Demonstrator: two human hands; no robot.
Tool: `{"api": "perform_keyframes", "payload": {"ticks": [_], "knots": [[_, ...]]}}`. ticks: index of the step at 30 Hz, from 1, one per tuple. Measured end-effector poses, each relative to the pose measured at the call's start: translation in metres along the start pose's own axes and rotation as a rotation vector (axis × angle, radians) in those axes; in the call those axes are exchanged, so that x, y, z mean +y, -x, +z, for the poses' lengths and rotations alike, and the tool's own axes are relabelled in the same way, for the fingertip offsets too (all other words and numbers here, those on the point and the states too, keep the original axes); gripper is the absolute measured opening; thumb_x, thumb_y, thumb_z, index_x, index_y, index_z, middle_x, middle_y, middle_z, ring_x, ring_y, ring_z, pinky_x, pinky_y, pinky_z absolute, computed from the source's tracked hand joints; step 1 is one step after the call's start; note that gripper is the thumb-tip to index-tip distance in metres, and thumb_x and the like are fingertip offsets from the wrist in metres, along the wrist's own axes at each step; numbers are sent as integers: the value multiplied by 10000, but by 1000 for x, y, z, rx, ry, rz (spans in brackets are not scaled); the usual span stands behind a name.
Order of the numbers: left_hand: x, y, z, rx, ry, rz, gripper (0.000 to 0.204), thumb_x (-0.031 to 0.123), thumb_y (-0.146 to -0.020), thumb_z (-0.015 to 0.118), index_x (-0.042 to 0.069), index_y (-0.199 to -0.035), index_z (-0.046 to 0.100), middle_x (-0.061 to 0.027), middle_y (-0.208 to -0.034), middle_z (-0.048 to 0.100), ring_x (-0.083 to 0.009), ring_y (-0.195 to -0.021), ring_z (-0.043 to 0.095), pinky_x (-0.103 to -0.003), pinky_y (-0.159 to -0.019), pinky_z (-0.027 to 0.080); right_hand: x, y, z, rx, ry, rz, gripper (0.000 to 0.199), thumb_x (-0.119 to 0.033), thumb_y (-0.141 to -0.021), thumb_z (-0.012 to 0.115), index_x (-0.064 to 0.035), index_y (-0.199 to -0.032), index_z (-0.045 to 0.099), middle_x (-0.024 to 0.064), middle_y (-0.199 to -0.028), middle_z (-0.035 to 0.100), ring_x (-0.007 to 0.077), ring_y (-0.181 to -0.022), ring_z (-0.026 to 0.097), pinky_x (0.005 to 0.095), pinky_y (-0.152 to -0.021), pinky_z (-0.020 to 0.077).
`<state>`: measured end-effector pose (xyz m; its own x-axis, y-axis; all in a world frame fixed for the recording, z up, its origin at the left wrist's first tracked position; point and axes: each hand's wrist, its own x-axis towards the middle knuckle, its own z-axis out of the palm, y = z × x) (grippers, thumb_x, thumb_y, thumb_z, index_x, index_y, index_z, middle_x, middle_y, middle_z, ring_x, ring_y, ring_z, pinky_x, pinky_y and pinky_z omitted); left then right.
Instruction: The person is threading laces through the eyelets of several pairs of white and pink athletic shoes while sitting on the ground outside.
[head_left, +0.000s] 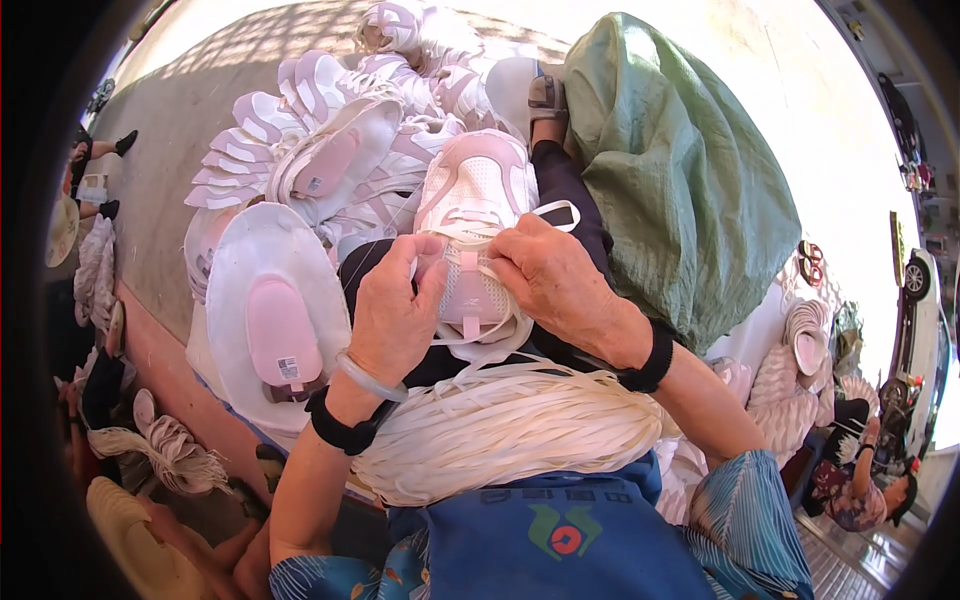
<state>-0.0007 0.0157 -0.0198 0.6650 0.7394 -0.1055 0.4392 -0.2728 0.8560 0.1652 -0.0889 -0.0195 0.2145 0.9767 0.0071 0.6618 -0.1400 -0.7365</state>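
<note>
A white and pink shoe upper (480, 180) lies in front of me, toe pointing away, its pink tongue toward me. My left hand (392, 310) is closed in a pinch at the left eyelet edge, on a cream shoelace. On the opposite edge, my right hand (560, 282) pinches the same shoelace (462, 232), and a loop of it stands out past the knuckles. The lace crosses the upper part of the throat; the fingertips partly hide its ends. Across my lap rests a thick bundle of loose cream laces (510, 430).
To the left, a white shoe upper (235, 275) with a pink insole area leans near several stacked pink and white uppers (260, 150). A green cloth sack (680, 180) bulges at the right. Other people sit at both sides, among them a person (850, 480) at lower right.
</note>
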Motion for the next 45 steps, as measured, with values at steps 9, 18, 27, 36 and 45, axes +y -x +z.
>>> {"api": "perform_keyframes", "payload": {"ticks": [9,18,27,36,45], "knots": [[-6,-9,11,45,-238,201,93,77,-845,643,46,-930,625,-113,-787,578,-248,-666,571,-340,-615,459,-5,-7,7,-51,157,-18,100,-42,-817,562,51,-790,587,239,-823,569,394,-725,618,440,-658,513],[-1,-21,1,-127,-340,255,48,60,-828,613,48,-871,597,-128,-811,549,-307,-719,597,-373,-636,473,-2,-13,8,-65,86,-30,155,-55,-827,548,73,-756,599,254,-782,580,403,-724,609,459,-678,499],[-7,-21,2,-98,-315,251,71,29,-821,633,40,-880,595,-123,-835,544,-296,-738,594,-356,-644,466,3,-10,11,-57,55,-50,109,-46,-824,569,29,-859,638,209,-787,595,382,-762,598,441,-696,479],[-7,-20,4,-52,-396,277,92,30,-809,649,51,-897,636,-114,-824,547,-282,-719,579,-350,-636,457,-5,-5,16,-8,125,9,113,-31,-767,572,75,-807,577,262,-781,584,418,-774,622,460,-688,506],[-12,-22,0,-115,-265,232,129,16,-791,656,51,-914,672,-82,-826,557,-214,-748,568,-308,-680,455,18,-16,8,-168,-462,236,179,-79,-770,539,34,-825,666,214,-698,637,305,-652,618,391,-659,487]]}}
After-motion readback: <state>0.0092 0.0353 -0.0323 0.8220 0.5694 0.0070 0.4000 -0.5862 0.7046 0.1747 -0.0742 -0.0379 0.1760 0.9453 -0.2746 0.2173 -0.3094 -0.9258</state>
